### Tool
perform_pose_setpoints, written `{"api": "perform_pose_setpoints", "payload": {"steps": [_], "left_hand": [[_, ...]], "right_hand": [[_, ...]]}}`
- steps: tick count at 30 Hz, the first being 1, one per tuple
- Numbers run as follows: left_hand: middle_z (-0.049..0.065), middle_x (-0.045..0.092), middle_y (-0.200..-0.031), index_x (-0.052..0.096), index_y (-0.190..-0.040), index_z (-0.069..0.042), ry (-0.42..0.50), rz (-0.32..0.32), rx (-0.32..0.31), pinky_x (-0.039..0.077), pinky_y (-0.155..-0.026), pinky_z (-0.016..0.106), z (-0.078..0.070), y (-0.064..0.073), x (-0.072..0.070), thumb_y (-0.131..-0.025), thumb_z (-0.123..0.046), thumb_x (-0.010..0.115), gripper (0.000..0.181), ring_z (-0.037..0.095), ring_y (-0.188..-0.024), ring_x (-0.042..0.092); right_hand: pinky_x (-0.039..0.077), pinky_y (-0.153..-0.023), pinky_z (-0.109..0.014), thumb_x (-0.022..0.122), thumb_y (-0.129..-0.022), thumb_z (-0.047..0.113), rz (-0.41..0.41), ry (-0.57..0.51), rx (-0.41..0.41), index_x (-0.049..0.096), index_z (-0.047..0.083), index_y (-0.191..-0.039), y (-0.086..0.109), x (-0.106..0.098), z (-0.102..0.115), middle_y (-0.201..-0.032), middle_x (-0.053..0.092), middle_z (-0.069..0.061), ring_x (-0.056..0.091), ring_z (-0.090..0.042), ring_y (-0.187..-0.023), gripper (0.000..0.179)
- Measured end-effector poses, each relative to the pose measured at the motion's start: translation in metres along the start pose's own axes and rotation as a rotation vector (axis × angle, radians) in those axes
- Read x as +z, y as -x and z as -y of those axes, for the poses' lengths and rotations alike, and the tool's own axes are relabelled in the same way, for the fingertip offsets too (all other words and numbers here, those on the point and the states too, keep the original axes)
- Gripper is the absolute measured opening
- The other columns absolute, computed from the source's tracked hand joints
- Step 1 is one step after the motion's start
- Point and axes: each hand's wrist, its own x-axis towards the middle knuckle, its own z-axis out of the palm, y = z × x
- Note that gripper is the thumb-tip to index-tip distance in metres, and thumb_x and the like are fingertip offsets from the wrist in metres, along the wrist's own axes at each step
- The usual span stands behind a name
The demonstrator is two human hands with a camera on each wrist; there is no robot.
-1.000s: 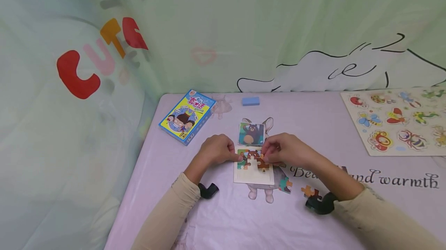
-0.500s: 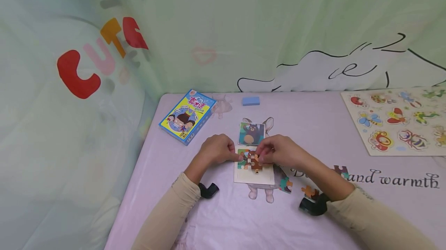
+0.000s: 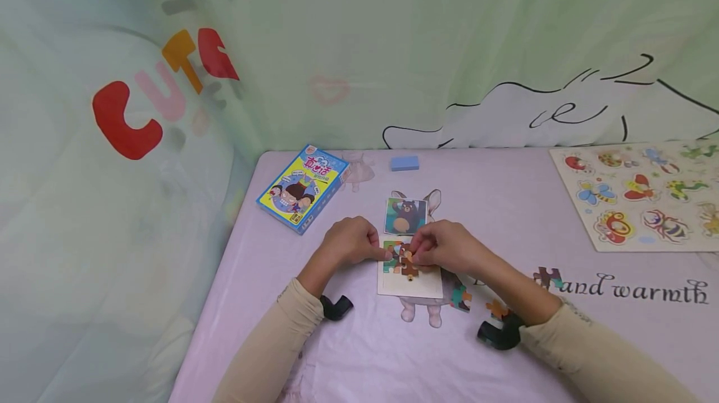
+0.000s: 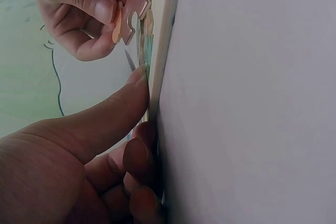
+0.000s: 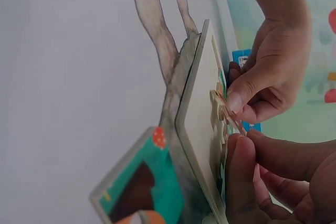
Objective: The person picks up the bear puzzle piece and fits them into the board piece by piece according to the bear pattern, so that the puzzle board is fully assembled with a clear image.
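Note:
My right hand (image 3: 447,244) pinches a brown jigsaw piece (image 3: 409,267) between thumb and fingers, tilted just over the pale puzzle board (image 3: 412,289). In the left wrist view the piece (image 4: 137,4) stands apart from the board's surface. My left hand (image 3: 351,241) holds the board's left edge, its thumb on top of the fitted pieces (image 3: 389,266) and its other fingers curled at the side. Fitted pieces with green and a bear's head fill the upper left of the board; my right fingers partly cover them. Just above the board lies a bear picture card (image 3: 405,216).
Loose jigsaw pieces lie at the right: a teal one (image 3: 460,297), an orange one (image 3: 497,309) partly behind the wrist camera, and a dark one (image 3: 547,278). A blue-yellow box (image 3: 303,189), a blue block (image 3: 405,163) and an insect board (image 3: 640,197) stand farther back.
My right hand has moved slightly left and down with the brown jigsaw piece, bringing it against the fitted pieces. The left hand has kept its place on the board's edge.

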Motion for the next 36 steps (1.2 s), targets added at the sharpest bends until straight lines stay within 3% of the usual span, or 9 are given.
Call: {"api": "perform_pose_setpoints", "payload": {"steps": [16, 27, 36], "left_hand": [[0.000, 0.058, -0.064, 0.066, -0.068, -0.017, -0.007, -0.004, -0.007, 0.036, -0.058, 0.029, -0.001, 0.000, 0.000, -0.080, -0.046, 0.085, 0.037, 0.016, -0.071, 0.056], [0.000, 0.059, -0.065, 0.067, -0.068, -0.017, 0.003, 0.001, -0.021, 0.037, -0.058, 0.029, -0.002, 0.001, 0.000, -0.080, -0.046, 0.086, 0.036, 0.016, -0.071, 0.056], [-0.001, 0.057, -0.064, 0.066, -0.068, -0.017, -0.010, 0.000, -0.002, 0.036, -0.058, 0.030, 0.000, -0.001, 0.000, -0.080, -0.047, 0.085, 0.038, 0.016, -0.070, 0.056]], "right_hand": [[0.044, -0.057, -0.027, 0.080, -0.083, 0.012, -0.089, 0.084, 0.008, 0.072, 0.010, -0.085, -0.004, 0.006, 0.002, -0.065, 0.066, 0.002, 0.058, -0.011, -0.060, 0.009], [0.041, -0.055, -0.028, 0.082, -0.082, 0.016, -0.122, 0.107, 0.054, 0.070, 0.010, -0.079, -0.008, 0.010, 0.005, -0.060, 0.064, 0.001, 0.056, -0.013, -0.057, 0.013], [0.041, -0.055, -0.028, 0.081, -0.082, 0.017, -0.135, 0.138, 0.035, 0.070, 0.012, -0.078, -0.008, 0.010, 0.004, -0.060, 0.063, 0.002, 0.055, -0.013, -0.058, 0.013]]}}
